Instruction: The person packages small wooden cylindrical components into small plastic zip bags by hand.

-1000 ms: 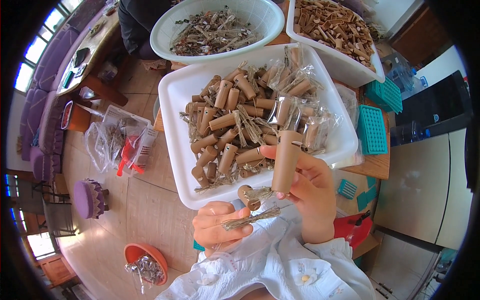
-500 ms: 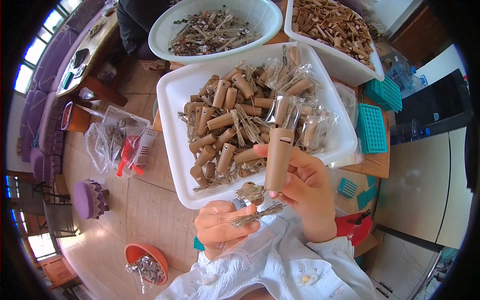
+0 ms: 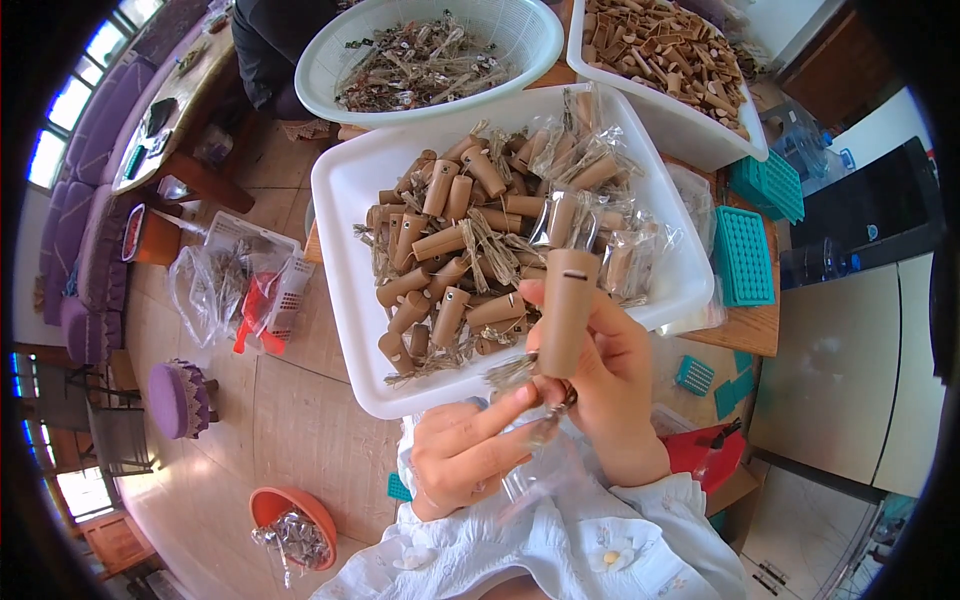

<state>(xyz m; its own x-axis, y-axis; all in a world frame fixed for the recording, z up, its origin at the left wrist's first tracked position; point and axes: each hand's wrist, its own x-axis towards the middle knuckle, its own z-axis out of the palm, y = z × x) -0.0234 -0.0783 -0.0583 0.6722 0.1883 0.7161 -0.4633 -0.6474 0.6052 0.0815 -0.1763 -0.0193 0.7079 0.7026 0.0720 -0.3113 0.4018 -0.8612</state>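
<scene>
My right hand (image 3: 612,385) is closed around an upright brown tube (image 3: 570,315) with a dark slot near its top, above the near edge of a white tub (image 3: 350,330). At the tube's lower end my left hand (image 3: 465,450) pinches a bundle of twisted cord (image 3: 545,430), smeared by motion. A clear plastic bag (image 3: 530,485) hangs beneath the fingers; which fingers hold it is hard to see. Another tuft of cord (image 3: 510,372) shows left of the tube. Inside the tub lie many similar brown tubes (image 3: 440,240) with cords, some in clear bags.
A pale green basket (image 3: 320,80) of tangled cords and a white bin (image 3: 660,115) of brown pieces stand behind the tub. Teal racks (image 3: 745,255) are stacked at right. On the floor at left are a white crate (image 3: 290,285), a purple stool (image 3: 180,398) and an orange bucket (image 3: 325,520).
My left hand has moved right and up to the tube's lower end with the cord. The right hand has shifted the tube slightly right and up and turned it, so its slot now faces forward.
</scene>
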